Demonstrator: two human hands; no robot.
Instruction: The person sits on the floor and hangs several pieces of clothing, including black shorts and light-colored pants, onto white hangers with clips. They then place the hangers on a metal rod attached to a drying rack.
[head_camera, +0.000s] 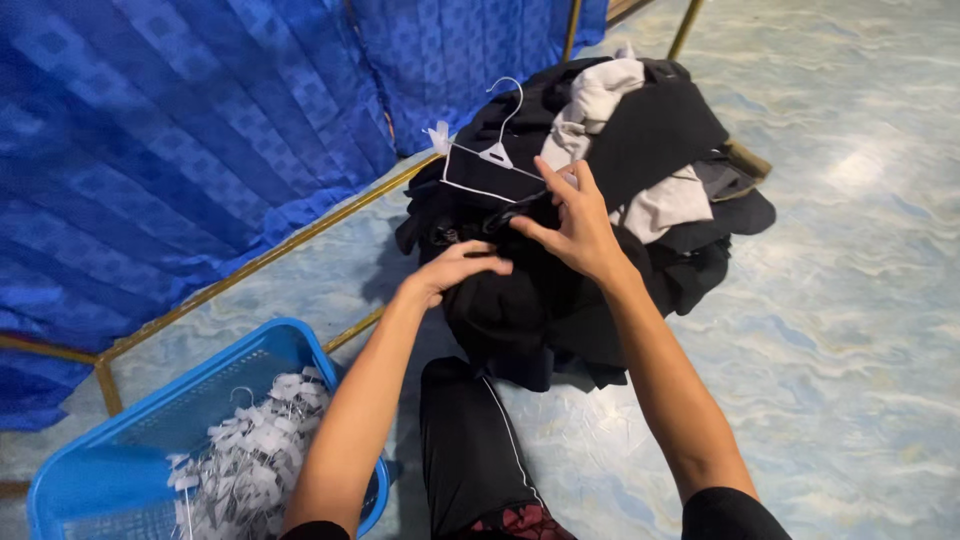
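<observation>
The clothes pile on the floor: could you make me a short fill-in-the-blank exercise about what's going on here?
1. Both hands, the left hand and the right hand, rest on a pile of mostly ____ clothes.
2. A white wire ____ lies on top of the pile, just beyond the fingers.
3. The basket at the lower left, full of white hangers, is coloured ____.
4. Behind the pile hangs a ____ patterned cloth.

Missing words: black; hanger; blue; blue

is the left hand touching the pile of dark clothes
Touching. The head view shows the left hand lying palm down on the black cloth at the front of the pile of dark clothes, with its fingers pressed into the fabric and no gap visible.
</observation>
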